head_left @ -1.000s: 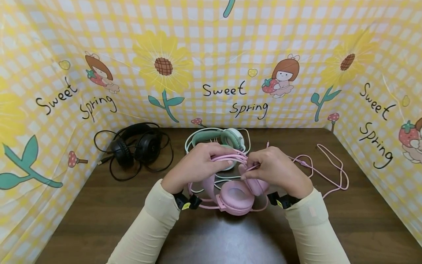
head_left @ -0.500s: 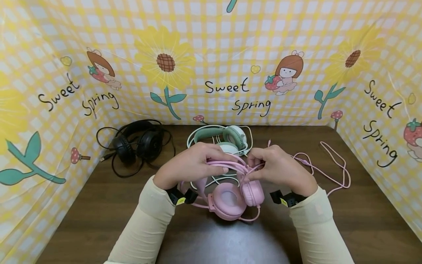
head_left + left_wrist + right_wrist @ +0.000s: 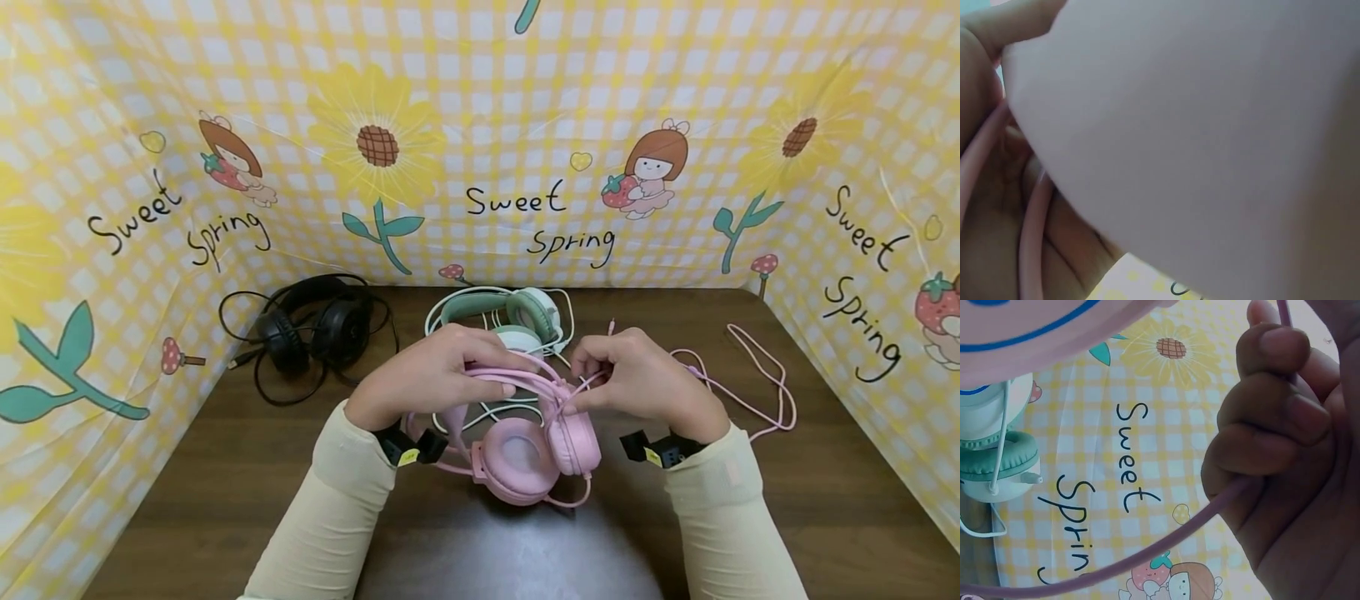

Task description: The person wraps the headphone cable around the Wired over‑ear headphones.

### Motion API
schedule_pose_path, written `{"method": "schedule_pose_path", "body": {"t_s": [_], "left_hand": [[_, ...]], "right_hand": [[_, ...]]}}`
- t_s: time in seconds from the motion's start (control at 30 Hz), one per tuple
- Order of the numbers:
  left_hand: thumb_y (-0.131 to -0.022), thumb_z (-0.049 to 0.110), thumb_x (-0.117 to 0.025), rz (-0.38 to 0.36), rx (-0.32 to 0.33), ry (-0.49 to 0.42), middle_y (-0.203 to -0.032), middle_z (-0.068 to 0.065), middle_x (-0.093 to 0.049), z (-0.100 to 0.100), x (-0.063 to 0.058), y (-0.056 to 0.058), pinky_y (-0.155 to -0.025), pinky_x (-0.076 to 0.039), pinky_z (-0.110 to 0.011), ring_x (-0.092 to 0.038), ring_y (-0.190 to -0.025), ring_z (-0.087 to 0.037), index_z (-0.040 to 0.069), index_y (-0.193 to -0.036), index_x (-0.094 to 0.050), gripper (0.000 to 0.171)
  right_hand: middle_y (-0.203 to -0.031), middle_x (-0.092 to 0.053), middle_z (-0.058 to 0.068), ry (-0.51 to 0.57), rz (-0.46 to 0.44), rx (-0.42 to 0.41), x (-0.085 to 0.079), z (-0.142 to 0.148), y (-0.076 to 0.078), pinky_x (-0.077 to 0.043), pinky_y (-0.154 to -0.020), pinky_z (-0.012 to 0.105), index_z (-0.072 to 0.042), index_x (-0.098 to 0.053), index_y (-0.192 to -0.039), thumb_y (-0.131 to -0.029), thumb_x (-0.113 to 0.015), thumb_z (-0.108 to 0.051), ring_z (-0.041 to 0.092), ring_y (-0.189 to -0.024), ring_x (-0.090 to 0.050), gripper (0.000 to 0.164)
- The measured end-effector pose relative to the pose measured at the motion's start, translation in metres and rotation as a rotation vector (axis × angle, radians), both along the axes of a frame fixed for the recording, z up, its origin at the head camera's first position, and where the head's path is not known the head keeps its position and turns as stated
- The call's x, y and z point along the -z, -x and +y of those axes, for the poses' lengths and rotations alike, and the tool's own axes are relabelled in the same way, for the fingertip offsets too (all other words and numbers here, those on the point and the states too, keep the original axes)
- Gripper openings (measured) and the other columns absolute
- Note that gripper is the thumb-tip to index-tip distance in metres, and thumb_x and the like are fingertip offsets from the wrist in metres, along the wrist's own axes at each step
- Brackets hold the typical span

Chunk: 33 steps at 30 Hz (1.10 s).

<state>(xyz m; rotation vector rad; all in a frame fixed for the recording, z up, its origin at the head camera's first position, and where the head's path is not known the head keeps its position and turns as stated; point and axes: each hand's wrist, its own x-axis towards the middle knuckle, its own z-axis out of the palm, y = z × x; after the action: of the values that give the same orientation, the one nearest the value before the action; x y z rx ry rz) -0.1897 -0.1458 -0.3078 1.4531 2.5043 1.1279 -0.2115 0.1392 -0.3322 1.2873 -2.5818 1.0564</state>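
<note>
My left hand (image 3: 431, 371) grips the headband of a pink headset (image 3: 517, 462) in the middle of the table. Its two ear cups hang toward the near side, one with its cushion facing up. Pink cable strands (image 3: 1034, 244) pass by the left palm in the left wrist view, where a broad pink surface covers most of the picture. My right hand (image 3: 641, 379) curls its fingers round the pink cable (image 3: 1166, 540) beside the right ear cup. In the right wrist view the cable runs out of the fist to the lower left.
A black headset (image 3: 318, 325) with its cable lies at the back left. Behind the pink one sits a mint-and-white headset (image 3: 536, 312). Loose pink cable (image 3: 783, 392) trails over the wooden table (image 3: 825, 500) at the right. Patterned cloth (image 3: 525, 100) walls the back and sides.
The pink headset has shifted left and slightly nearer with my left hand, and its right ear cup has turned. My right hand has moved a little to the right, drawing the cable away.
</note>
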Motion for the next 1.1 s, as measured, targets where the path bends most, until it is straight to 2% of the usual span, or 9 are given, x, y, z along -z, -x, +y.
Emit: {"method": "schedule_pose_path", "body": {"t_s": [0.1, 0.33, 0.47, 0.6, 0.7, 0.77, 0.93, 0.97, 1.1], "left_hand": [[-0.092, 0.017, -0.066, -0.006, 0.011, 0.002, -0.109, 0.013, -0.067, 0.0, 0.0, 0.0, -0.083, -0.048, -0.029, -0.059, -0.098, -0.006, 0.017, -0.122, -0.07, 0.031], [-0.092, 0.017, -0.066, 0.005, 0.03, -0.002, -0.108, 0.013, -0.068, -0.003, -0.004, -0.003, -0.076, -0.05, -0.029, -0.061, -0.092, -0.006, 0.018, -0.12, -0.071, 0.029], [-0.092, 0.016, -0.066, -0.014, 0.057, -0.029, -0.107, 0.012, -0.068, -0.004, -0.005, -0.003, -0.079, -0.049, -0.03, -0.061, -0.094, -0.009, 0.016, -0.119, -0.072, 0.028], [-0.091, 0.013, -0.067, -0.032, 0.109, -0.076, -0.104, 0.01, -0.069, -0.008, -0.003, -0.001, -0.08, -0.05, -0.031, -0.062, -0.094, -0.011, 0.013, -0.116, -0.073, 0.025], [-0.091, 0.01, -0.067, -0.039, 0.162, -0.116, -0.103, 0.007, -0.069, -0.01, -0.001, 0.002, -0.077, -0.05, -0.031, -0.062, -0.09, -0.014, 0.01, -0.114, -0.073, 0.024], [-0.09, 0.008, -0.067, -0.045, 0.185, -0.139, -0.104, 0.006, -0.07, -0.01, -0.001, 0.004, -0.08, -0.051, -0.032, -0.063, -0.094, -0.015, 0.009, -0.114, -0.073, 0.024], [-0.091, 0.005, -0.066, -0.053, 0.189, -0.182, -0.107, 0.005, -0.071, -0.01, 0.0, 0.004, -0.081, -0.051, -0.032, -0.065, -0.096, -0.016, 0.008, -0.115, -0.073, 0.025], [-0.091, 0.005, -0.066, -0.061, 0.185, -0.192, -0.107, 0.005, -0.071, -0.01, 0.0, 0.004, -0.078, -0.051, -0.032, -0.065, -0.093, -0.015, 0.007, -0.115, -0.073, 0.025], [-0.091, 0.003, -0.065, -0.13, 0.171, -0.24, -0.108, 0.003, -0.071, -0.011, 0.0, 0.002, -0.075, -0.052, -0.032, -0.065, -0.091, -0.02, 0.005, -0.114, -0.073, 0.025]], "right_hand": [[-0.063, -0.051, -0.012, -0.002, -0.016, 0.009, -0.001, 0.0, -0.001, -0.042, -0.05, 0.025, -0.025, -0.062, -0.08, -0.063, -0.092, -0.027, 0.006, -0.056, -0.049, 0.035], [-0.064, -0.053, -0.011, 0.02, -0.038, 0.001, -0.002, 0.002, -0.001, -0.044, -0.05, 0.025, -0.025, -0.061, -0.08, -0.061, -0.093, -0.021, 0.007, -0.056, -0.051, 0.037], [-0.065, -0.053, -0.011, 0.038, -0.027, -0.015, -0.004, 0.005, 0.0, -0.043, -0.05, 0.025, -0.024, -0.061, -0.08, -0.061, -0.094, -0.023, 0.007, -0.056, -0.05, 0.038], [-0.066, -0.053, -0.011, 0.044, -0.011, -0.004, -0.005, 0.009, 0.0, -0.043, -0.051, 0.024, -0.022, -0.061, -0.08, -0.062, -0.093, -0.028, 0.007, -0.057, -0.05, 0.037], [-0.066, -0.054, -0.011, 0.056, -0.004, 0.006, -0.005, 0.012, 0.001, -0.042, -0.05, 0.024, -0.022, -0.062, -0.079, -0.062, -0.093, -0.028, 0.007, -0.056, -0.05, 0.037], [-0.065, -0.054, -0.011, 0.072, -0.004, 0.004, -0.004, 0.012, 0.002, -0.042, -0.049, 0.024, -0.024, -0.06, -0.078, -0.061, -0.093, -0.027, 0.007, -0.056, -0.049, 0.037], [-0.063, -0.052, -0.01, 0.101, -0.003, -0.011, -0.003, 0.014, 0.003, -0.04, -0.048, 0.023, -0.023, -0.059, -0.074, -0.063, -0.092, -0.024, 0.007, -0.054, -0.047, 0.035], [-0.063, -0.051, -0.01, 0.106, -0.001, -0.012, -0.002, 0.015, 0.003, -0.039, -0.048, 0.023, -0.023, -0.059, -0.073, -0.064, -0.092, -0.023, 0.007, -0.054, -0.047, 0.035], [-0.064, -0.05, -0.01, 0.137, 0.024, -0.011, -0.001, 0.018, 0.006, -0.038, -0.048, 0.023, -0.021, -0.059, -0.072, -0.066, -0.091, -0.017, 0.007, -0.054, -0.045, 0.032]]}}
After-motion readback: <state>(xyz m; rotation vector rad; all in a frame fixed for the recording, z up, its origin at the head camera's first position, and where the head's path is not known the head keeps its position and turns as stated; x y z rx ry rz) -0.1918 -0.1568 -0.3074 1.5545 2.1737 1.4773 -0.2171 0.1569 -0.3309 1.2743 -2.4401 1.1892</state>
